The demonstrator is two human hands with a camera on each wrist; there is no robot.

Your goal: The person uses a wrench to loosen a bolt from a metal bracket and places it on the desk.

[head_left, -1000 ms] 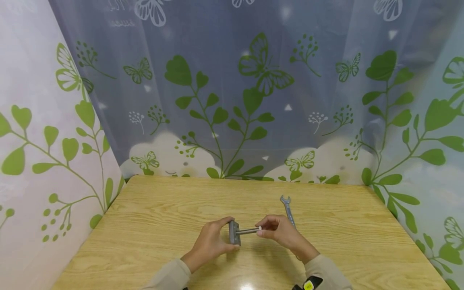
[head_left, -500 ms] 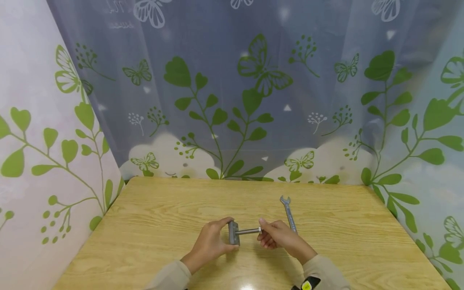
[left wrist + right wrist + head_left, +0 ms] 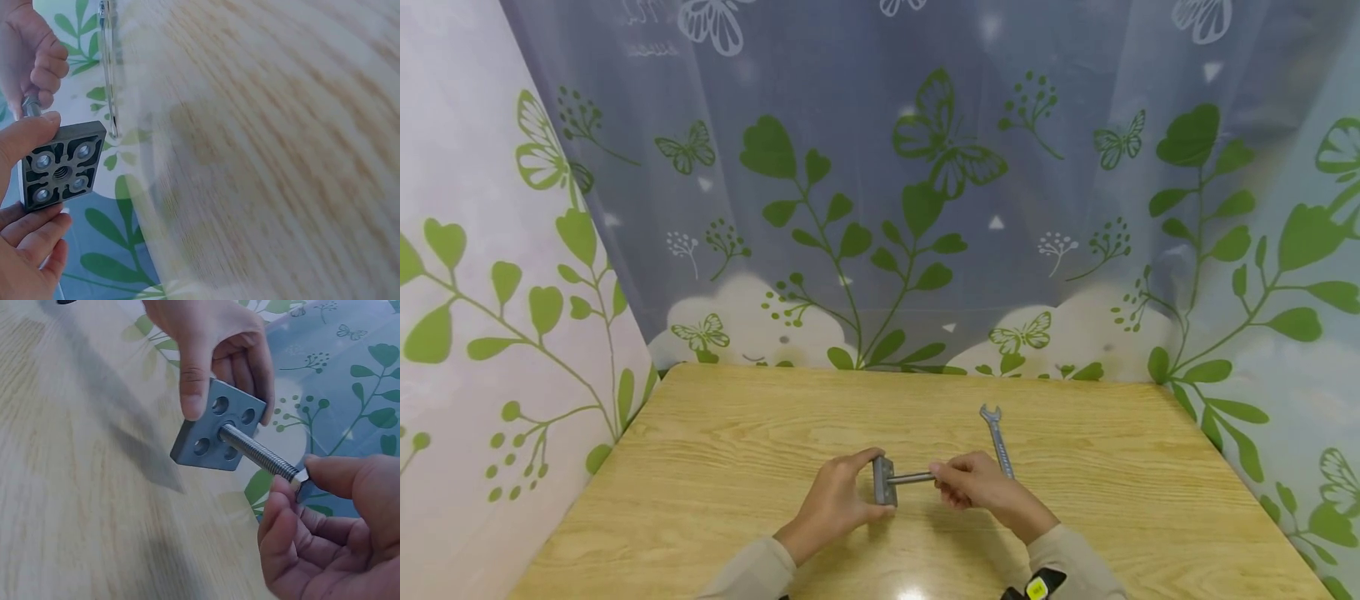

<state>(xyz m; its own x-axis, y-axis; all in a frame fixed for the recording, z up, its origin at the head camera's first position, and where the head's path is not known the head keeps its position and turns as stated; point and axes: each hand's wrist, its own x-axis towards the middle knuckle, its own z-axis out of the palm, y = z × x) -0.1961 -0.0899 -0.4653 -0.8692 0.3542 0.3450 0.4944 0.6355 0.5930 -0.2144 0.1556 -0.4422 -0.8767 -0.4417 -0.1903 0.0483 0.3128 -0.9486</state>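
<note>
My left hand grips a square grey metal plate by two opposite edges, thumb on one side and fingers on the other. Holes sit near its corners, and in the left wrist view a threaded hole shows at the centre of its ribbed face. A long threaded bolt stands out from the middle of the plate's other face, its end in the centre hole. My right hand pinches the bolt's hex head between thumb and fingers. Both hands hold the parts above the table.
An open-ended wrench lies on the wooden table just beyond my right hand. Printed curtains with green leaves and butterflies surround the table at the back and sides.
The fingers of my right hand have shifted around the bolt head: the thumb came up on top half a second ago and has now come down over the head. The left hand and plate stay put.
</note>
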